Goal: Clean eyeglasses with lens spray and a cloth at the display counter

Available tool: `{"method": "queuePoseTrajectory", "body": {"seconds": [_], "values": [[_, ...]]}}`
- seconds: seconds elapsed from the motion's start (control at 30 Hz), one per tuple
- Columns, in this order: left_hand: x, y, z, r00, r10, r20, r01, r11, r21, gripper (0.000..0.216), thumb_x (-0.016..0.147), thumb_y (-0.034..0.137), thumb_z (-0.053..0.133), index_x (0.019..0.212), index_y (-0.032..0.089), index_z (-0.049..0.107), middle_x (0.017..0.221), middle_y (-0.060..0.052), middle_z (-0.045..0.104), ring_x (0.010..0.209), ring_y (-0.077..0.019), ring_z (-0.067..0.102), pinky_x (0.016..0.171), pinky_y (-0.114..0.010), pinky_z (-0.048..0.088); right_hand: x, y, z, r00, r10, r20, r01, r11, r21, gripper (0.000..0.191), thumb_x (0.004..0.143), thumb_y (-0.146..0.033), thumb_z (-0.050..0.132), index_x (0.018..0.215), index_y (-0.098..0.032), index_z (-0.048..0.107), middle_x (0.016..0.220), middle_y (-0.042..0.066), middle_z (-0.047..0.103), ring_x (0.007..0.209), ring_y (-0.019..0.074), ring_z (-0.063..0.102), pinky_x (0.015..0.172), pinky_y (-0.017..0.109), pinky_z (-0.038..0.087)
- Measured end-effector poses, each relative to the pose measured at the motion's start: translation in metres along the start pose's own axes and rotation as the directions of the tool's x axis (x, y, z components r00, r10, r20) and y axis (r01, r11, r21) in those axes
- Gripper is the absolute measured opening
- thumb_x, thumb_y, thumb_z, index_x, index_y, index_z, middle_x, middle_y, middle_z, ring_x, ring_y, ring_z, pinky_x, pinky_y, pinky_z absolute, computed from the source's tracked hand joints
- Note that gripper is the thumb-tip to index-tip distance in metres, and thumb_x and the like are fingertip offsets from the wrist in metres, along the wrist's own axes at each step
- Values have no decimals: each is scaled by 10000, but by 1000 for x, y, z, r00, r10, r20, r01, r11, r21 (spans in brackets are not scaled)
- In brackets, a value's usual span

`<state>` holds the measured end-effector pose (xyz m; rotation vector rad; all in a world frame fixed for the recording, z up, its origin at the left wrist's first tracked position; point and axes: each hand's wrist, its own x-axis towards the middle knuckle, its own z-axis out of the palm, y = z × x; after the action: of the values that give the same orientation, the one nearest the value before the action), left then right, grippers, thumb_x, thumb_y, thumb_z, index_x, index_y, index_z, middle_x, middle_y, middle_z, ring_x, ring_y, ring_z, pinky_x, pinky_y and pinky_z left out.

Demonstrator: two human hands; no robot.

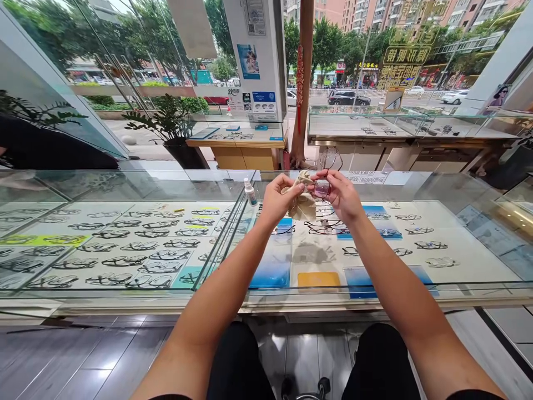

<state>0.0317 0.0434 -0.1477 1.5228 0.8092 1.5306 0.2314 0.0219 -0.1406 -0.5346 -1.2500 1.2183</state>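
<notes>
Presently, the red-rimmed glasses are up above the glass-topped desk, the rim pinched between thumb and fingers of the right hand. The left hand is closed on a crumpled beige cloth, just beside the rim. Handling estimate: glasses light, thin-framed, fairly stiff yet easily bent; lens faces probably slippery, prone to smudges and scratches. Cloth soft, limp. Suggested hold: rim or bridge, light fingertip pressure.
</notes>
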Motion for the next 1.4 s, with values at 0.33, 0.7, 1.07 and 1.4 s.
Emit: {"method": "queuePoseTrajectory", "body": {"seconds": [0.33,0.7,1.07,1.4], "values": [[-3,2,2,996,66,55,-64,997,-46,515,732,597,1014,791,198,693,868,-48,780,928,-262,814,796,-324,559,-2,-3,4,1000,18,-12,-18,999,-43,412,881,-637,860,1069,-285,760,1165,37,834,1031,234,824,892,369,676],[4,3,-4,996,77,35,-78,997,12,387,751,471,978,775,201,701,795,-11,722,765,-162,629,760,-292,480,1,-1,0,999,11,-36,-11,1000,-25,393,858,-621,879,1020,-275,790,1009,25,844,1075,241,814,1020,402,659],[4,14,-7,924,-74,376,106,992,-64,442,636,237,867,1070,235,778,1085,-59,780,997,-242,680,811,-302,524,-4,-11,3,1000,11,-10,-11,1000,13,422,860,-640,870,1033,-269,771,1007,33,838,1018,239,807,997,421,687],[0,23,-10,939,-22,343,49,996,-70,579,724,608,995,672,196,592,680,12,573,645,-127,507,623,-260,401,-7,-15,6,1000,13,26,-13,1000,21,417,853,-630,876,1026,-264,777,1008,40,840,1037,247,816,1018,433,694]]}}
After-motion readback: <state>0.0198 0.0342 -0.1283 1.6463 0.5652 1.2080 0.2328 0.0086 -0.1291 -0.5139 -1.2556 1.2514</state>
